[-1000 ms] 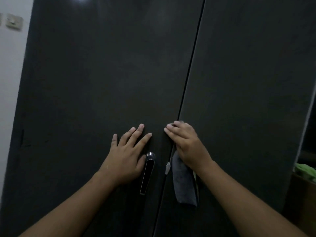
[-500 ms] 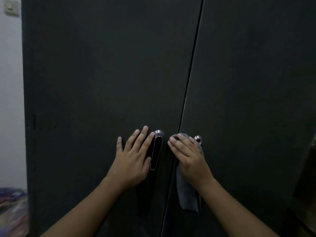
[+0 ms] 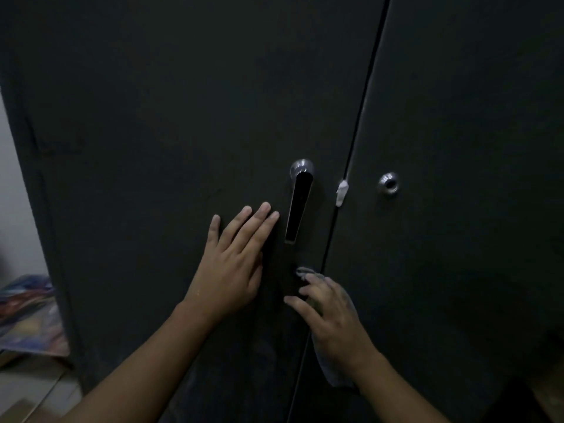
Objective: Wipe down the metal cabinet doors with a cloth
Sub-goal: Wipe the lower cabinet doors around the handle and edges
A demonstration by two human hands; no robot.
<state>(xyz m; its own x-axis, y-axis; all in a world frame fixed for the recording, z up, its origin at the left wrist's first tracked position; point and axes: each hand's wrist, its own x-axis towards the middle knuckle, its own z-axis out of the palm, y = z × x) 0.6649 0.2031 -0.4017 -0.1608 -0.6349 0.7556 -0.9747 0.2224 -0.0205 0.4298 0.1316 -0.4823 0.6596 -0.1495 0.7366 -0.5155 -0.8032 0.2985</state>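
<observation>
right grip (image 3: 332, 319) spread over the cloth (image 3: 334, 374), low on the door seam (image 3: 364, 96)

right grip, the person's right hand, lies with its fingers apart and only lightly bent over the grey cloth. it presses the cloth against the cabinet rather than curling round it. the hand is blurred, so finer detail of the fingers is hard to read. the cloth sits across the seam between the two dark doors, below the handle (image 3: 299, 209). one corner peeks out above the fingertips, and the rest hangs down past the wrist.

left grip (image 3: 232, 270), the left hand, is laid flat on the left door (image 3: 152, 132). its fingers are straight and close together, holding nothing, with the fingertips just left of the handle's lower half.

the handle is a long dark lever hanging from a round silver base on the left door, near the seam. on the right door (image 3: 457, 270) a small round silver lock fitting (image 3: 388, 183) sits near the seam, about level with the handle's upper part. a small white scrap (image 3: 341, 192) clings to the seam between them.

at the lower left, beside the cabinet, a colourful flat thing (image 3: 27, 312) lies above the pale floor (image 3: 30, 386).
</observation>
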